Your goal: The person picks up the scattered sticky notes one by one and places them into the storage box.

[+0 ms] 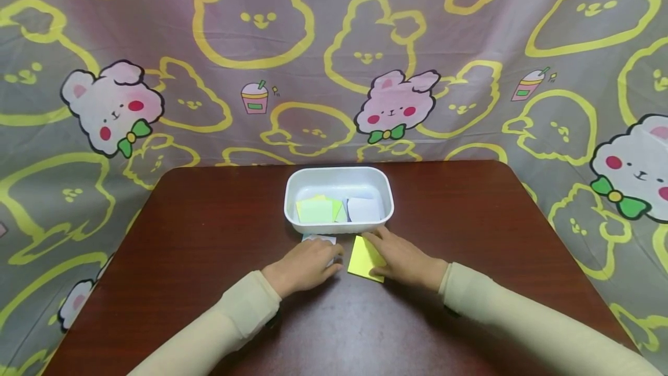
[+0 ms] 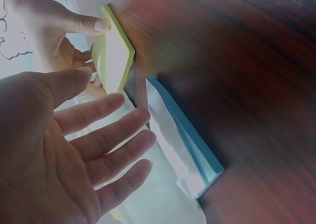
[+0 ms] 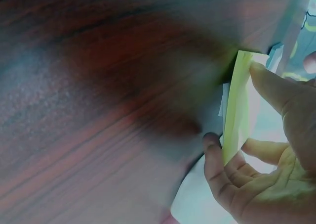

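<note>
A yellow sticky note pad (image 1: 363,257) is gripped by my right hand (image 1: 409,260), its thumb on one edge and its fingers around the opposite one, as the right wrist view shows. To the left, a blue sticky note pad (image 2: 190,135) with a pale, slightly lifted top sheet lies on the table. My left hand (image 1: 308,263) hovers over that pad with spread, relaxed fingers; the head view shows only its far part (image 1: 320,239). Whether the fingertips touch it I cannot tell.
Just beyond both hands stands a white rectangular tray (image 1: 339,228). Inside it are green and yellow sticky notes (image 1: 315,210) on the left and a pale pad (image 1: 364,210) on the right. The brown wooden table (image 1: 209,208) ends at a patterned curtain (image 1: 308,86).
</note>
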`<action>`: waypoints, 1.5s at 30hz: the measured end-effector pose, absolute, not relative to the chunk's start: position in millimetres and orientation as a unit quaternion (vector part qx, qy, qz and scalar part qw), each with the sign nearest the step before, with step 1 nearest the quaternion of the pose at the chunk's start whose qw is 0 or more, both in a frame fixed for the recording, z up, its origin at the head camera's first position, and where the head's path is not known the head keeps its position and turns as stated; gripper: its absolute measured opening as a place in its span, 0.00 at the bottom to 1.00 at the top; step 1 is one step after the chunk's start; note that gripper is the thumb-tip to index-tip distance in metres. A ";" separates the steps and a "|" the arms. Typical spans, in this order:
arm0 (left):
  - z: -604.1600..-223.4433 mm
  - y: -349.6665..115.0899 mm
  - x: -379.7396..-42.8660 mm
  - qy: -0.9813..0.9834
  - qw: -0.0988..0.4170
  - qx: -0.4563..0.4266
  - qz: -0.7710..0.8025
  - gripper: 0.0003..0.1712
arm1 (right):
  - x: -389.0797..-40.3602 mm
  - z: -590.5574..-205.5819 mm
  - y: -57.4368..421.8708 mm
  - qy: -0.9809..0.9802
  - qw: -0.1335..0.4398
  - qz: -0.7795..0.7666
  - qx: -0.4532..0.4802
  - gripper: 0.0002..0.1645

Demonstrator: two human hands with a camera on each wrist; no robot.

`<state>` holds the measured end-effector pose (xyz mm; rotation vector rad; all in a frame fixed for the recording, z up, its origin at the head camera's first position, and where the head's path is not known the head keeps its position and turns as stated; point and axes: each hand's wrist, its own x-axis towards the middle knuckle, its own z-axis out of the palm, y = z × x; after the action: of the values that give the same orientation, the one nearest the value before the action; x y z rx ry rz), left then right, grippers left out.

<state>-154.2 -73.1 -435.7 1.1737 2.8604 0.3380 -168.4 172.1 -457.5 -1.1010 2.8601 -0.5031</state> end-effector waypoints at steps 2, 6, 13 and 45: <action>-436.2 -73.1 -154.3 0.921 0.019 0.375 0.108 0.13 | -168.5 -456.0 172.4 0.921 0.023 -0.163 -0.352 0.46; -436.9 -72.9 -154.6 0.922 0.023 0.371 0.107 0.13 | -169.3 -454.1 173.2 0.921 0.028 -0.170 -0.350 0.40; -436.2 -73.7 -154.4 0.920 0.020 0.375 0.113 0.12 | -171.1 -450.8 173.6 0.915 0.023 -0.165 -0.366 0.26; -428.2 -73.8 -155.5 0.920 0.005 0.375 0.115 0.13 | -168.4 -421.8 180.0 0.908 -0.005 -0.195 -0.372 0.19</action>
<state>-155.5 -73.8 -428.2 1.1750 2.8797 0.3600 -168.4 180.0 -421.8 -1.1711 2.8614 -0.6139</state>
